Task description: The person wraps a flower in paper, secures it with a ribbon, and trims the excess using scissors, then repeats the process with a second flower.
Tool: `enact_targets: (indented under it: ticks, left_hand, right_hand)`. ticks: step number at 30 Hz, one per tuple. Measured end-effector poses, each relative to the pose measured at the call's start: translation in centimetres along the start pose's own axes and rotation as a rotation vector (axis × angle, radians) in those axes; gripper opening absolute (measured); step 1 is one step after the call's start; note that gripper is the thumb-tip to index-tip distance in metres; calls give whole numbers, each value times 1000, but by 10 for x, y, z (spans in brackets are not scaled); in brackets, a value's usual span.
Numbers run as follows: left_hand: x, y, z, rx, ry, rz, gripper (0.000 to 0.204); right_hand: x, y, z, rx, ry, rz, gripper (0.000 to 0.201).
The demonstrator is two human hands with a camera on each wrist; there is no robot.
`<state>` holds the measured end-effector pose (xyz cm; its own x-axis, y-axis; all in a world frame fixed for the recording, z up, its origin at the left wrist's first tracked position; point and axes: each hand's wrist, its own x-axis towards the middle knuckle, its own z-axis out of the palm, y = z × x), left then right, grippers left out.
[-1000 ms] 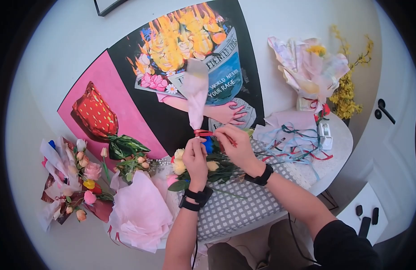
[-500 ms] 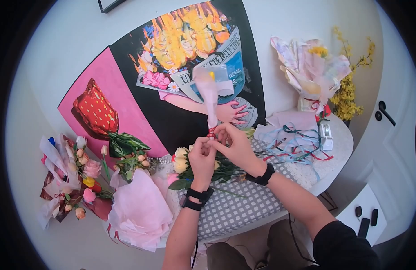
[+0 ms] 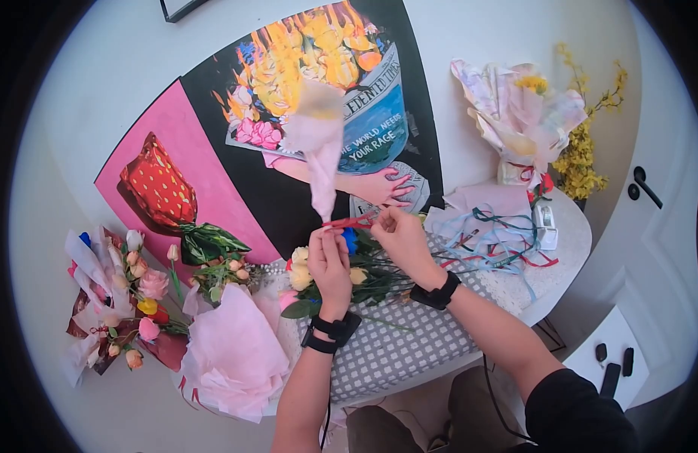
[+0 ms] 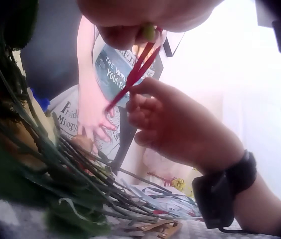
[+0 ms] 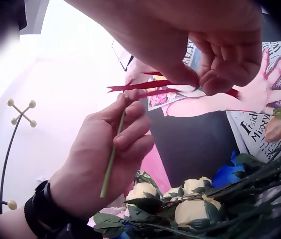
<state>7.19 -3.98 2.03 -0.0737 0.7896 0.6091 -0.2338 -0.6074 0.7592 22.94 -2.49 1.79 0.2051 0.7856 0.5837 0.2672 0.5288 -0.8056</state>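
Observation:
A pale pink wrapped flower (image 3: 324, 151) stands upright above the left hand (image 3: 330, 272), whose fingers grip its narrow base. Below those fingers, a green stem (image 5: 112, 157) sticks out in the right wrist view. The right hand (image 3: 405, 245) pinches red ribbon (image 3: 353, 222), which stretches sideways from the wrapper's base. In the left wrist view the ribbon (image 4: 136, 73) shows as doubled strands between both hands. Cream roses (image 3: 300, 270) and a blue flower (image 3: 350, 240) lie just under the hands, their dark stems running right.
Pink wrapping paper (image 3: 232, 355) and mixed bouquets (image 3: 111, 302) are at the left. Tangled ribbons (image 3: 500, 238), a white dispenser (image 3: 546, 228) and a wrapped bouquet (image 3: 519, 124) are at the right. A checked cloth (image 3: 402, 347) covers the front; paintings (image 3: 251, 249) stand behind.
The hands came together at the wrapper's base, then parted; the right hand now draws the red ribbon out to the right. The wrapped flower has swung left.

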Motion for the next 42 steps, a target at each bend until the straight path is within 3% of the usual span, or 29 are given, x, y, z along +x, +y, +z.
enact_targets:
  ticks: [5,7,8,10,13,15,17,18,20,21,23,26,31,33,37,42]
  left_hand:
    - [1,5,1,-29,100,134,23]
    - [3,3,0,-56,133,114,24]
    - [5,0,-2,-6,136,117,23]
    - [5,-3,-5,39,145,121,23]
    - [5,-3,-3,67,99,82,23]
    - [6,-7,-3,155,10,140,23]
    - [3,-7,-3,197,-44,125,24]
    - [2,-7,-1,245,-96,113,24]
    - [-1,-3,3,202,-93,67,25]
    - [-3,-2,2,172,-86,27,25]
    - [0,-5,-2,158,-76,23,25]
    - [4,-10,-2,72,-58,129,25]
    - [3,-5,-6,60,65,133,22]
    - [3,1,-6,77,98,154,21]
    - [3,0,-8,172,99,205,22]
    - [0,10,-5,266,64,246,22]
  right_hand:
    - [4,2,-4,-125,51,59,21]
    - [8,-3,-7,429,132,139,20]
    - [8,-9,-9,427,128,139,20]
    - [8,-22,-13,584,293,16,18]
    - [14,-19,-10,590,277,-63,16]
    - [6,-25,-7,663,196,-22,18]
    - [2,-24,3,539,-64,-13,20]
    - [-2,-22,8,526,-60,-10,20]
    - [-9,-17,14,379,-312,-167,20]
    - [-10,-13,11,372,-311,-160,20]
    - [-4,-9,7,190,-521,-36,28]
    - [-1,-9,3,67,-507,-107,30]
    - [1,-15,-1,-177,-601,-260,25]
    - [-8,-36,-9,-589,-675,-307,27]
    - [-37,-73,-8,-924,-797,-187,35]
    - [-54,-39,0,-973,-799,-255,21]
